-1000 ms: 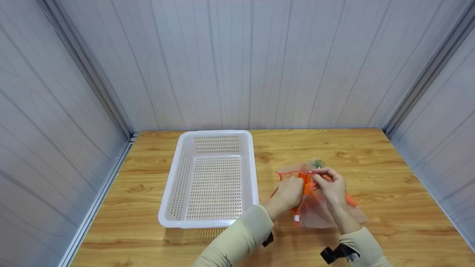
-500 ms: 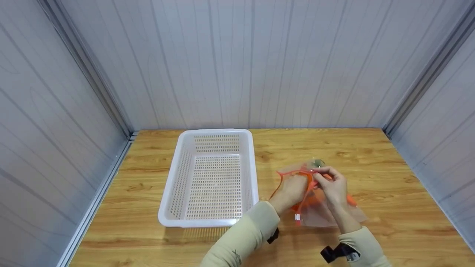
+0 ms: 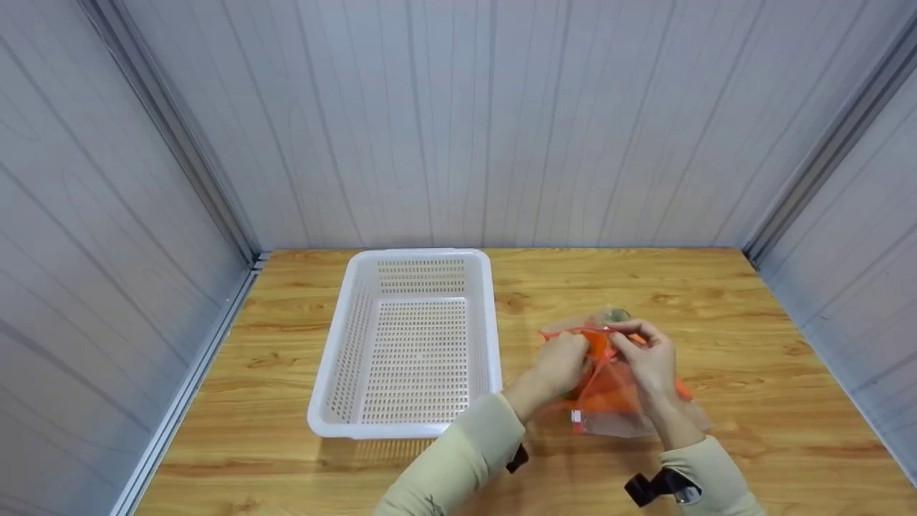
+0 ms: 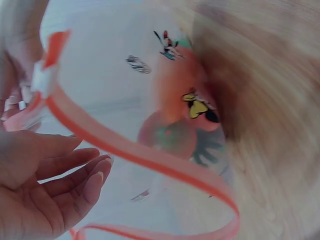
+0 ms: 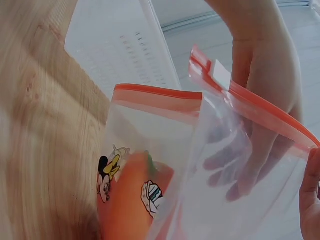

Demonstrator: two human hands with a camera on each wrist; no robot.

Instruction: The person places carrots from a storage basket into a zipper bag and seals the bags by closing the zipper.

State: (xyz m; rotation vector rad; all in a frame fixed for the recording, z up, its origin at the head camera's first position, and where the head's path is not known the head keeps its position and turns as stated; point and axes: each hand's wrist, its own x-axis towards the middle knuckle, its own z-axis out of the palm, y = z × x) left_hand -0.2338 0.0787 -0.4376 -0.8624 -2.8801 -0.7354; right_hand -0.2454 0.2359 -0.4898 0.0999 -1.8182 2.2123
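A clear zip bag (image 3: 615,424) with an orange-red zip edge and cartoon prints lies on the table, its mouth spread. My right hand (image 3: 650,358) pinches the mouth's edge. At the mouth is my left hand (image 3: 561,364); through the film in the right wrist view, its fingers (image 5: 248,172) look loosely extended and hold nothing. A white slider (image 5: 220,75) sits on the zip. Inside the bag are an orange, carrot-like thing (image 5: 127,200) with a green top, a round red-orange, tomato-like thing (image 4: 170,140) and a dark green, branching thing (image 4: 207,147), partly blurred by the film.
Left of the bag stands a white perforated plastic basket (image 3: 315,401) with nothing visible in it. The wooden table (image 3: 236,430) is bounded by pale panel walls (image 3: 458,143) at the back and sides.
My left hand reached further into the bag's mouth half a second ago and has since drawn back down and left. My right hand keeps its pinch on the edge, shifting slightly.
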